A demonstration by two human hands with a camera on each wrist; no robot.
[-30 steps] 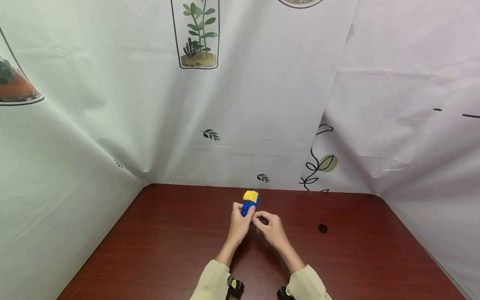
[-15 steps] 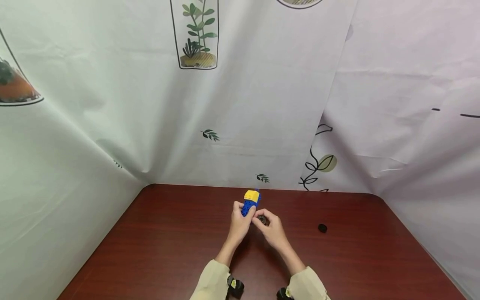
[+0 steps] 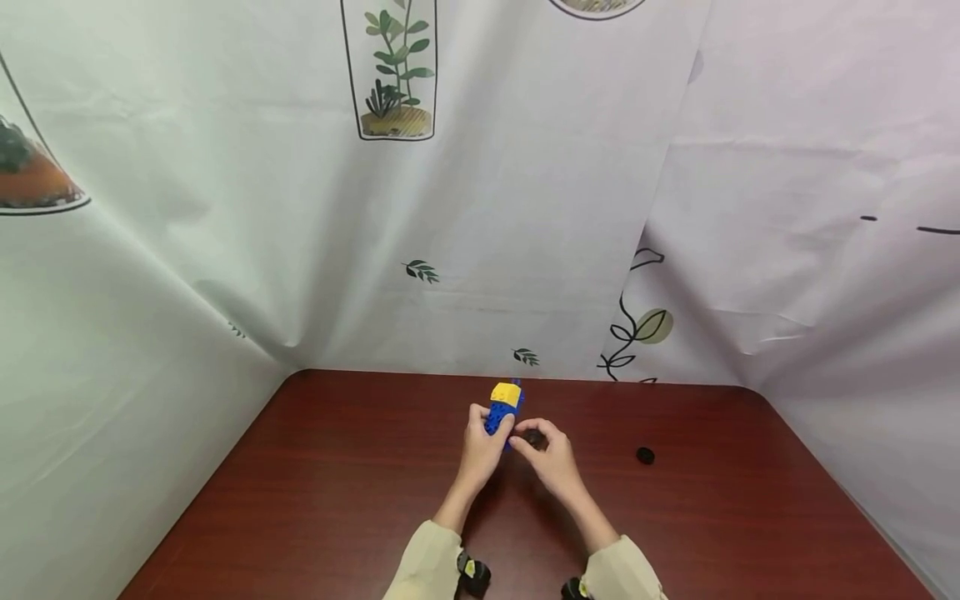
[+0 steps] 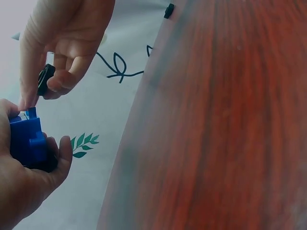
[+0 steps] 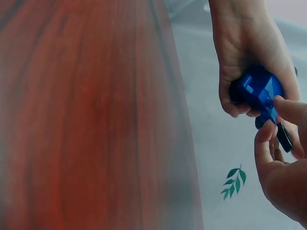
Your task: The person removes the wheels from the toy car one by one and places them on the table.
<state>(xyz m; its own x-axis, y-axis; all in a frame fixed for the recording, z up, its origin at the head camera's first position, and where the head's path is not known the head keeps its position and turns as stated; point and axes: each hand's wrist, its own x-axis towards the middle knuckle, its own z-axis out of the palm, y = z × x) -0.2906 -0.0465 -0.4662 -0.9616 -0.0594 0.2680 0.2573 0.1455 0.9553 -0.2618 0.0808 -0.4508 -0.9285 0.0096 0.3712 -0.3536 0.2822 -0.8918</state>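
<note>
Fingers, left hand (image 3: 482, 450): They curl round the blue toy (image 3: 500, 409) and hold it, with the thumb along one side.
Fingers, right hand (image 3: 557, 462): They are bent and hold a black wheel (image 4: 46, 79) in their curl. The thumb and pointing finger come close together by the toy's near end, at a little blue peg (image 4: 31, 113). I cannot tell if they pinch the peg.
Where the toy is: In the left hand, just beside the right one, over the far part of the brown table (image 3: 360, 492).
Put together: The yellow block (image 3: 506, 393) sits on the blue part, at the end away from the person.
Not put on: The black wheel in the right hand is apart from the toy. The other wheel (image 3: 645, 456) lies on the table, well off to the right.
How far: It looks part made to me, with two wheels loose. Something dark shows under the toy by the left fingers, but I cannot tell if it is a wheel.
Toy's looks: Small and chunky, bright blue with rows of dots, and yellow at one end.
</note>
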